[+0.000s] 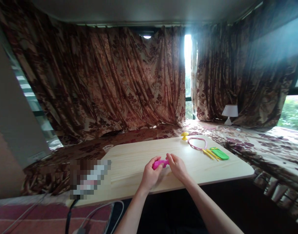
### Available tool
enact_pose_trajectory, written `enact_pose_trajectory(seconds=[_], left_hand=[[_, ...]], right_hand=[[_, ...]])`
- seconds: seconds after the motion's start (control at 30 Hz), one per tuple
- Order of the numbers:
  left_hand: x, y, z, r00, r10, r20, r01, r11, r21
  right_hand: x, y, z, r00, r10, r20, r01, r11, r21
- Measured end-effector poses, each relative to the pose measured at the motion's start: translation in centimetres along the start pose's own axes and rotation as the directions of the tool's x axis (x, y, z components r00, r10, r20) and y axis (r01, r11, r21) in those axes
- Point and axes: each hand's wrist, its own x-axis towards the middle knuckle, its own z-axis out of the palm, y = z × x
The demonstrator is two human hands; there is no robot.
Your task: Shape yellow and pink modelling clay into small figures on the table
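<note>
Both my hands meet over the middle of a pale wooden table (129,182). My left hand (150,174) is closed around a bright pink object (159,163), and my right hand (177,166) pinches its other end. Its exact shape is hidden by my fingers. Farther right on the table lie a pink cord loop (197,143), thin yellow sticks (210,154), a green flat piece (220,153) and a small yellow mushroom-shaped piece (184,135).
Brown flowered curtains hang behind the table. A white lamp (229,113) stands at the back right on a patterned cloth. A blurred patch (89,177) covers the table's left end, and cables (95,213) trail below its front edge.
</note>
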Motion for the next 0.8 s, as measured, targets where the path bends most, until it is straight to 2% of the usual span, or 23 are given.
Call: enact_pose_trajectory(seconds=[0.23,0.33,0.53,0.63,0.8], left_hand=[[0.2,-0.5,-0.5,0.999,-0.052,-0.008,0.052,0.998,-0.033],[0.1,-0.4,-0.4,0.998,-0.055,0.000,0.055,0.998,-0.025],[0.1,-0.1,-0.2,1.000,-0.014,-0.018,0.013,1.000,-0.020],[0.2,-0.4,-0.3,0.999,-0.033,-0.041,0.031,0.999,-0.031],[0.2,-0.5,-0.6,0.994,-0.086,-0.061,0.081,0.994,-0.074]], right_hand=[[-0.8,-2.0,-0.6,0.984,-0.163,0.075,0.157,0.985,0.074],[-0.8,-1.5,-0.3,0.985,-0.145,0.092,0.139,0.988,0.067],[-0.1,0.2,0.4,0.999,-0.033,0.029,0.031,0.997,0.077],[-0.2,-0.3,0.0,0.999,-0.024,0.023,0.021,0.992,0.122],[-0.8,-1.9,-0.8,0.996,-0.080,0.033,0.071,0.975,0.211]])
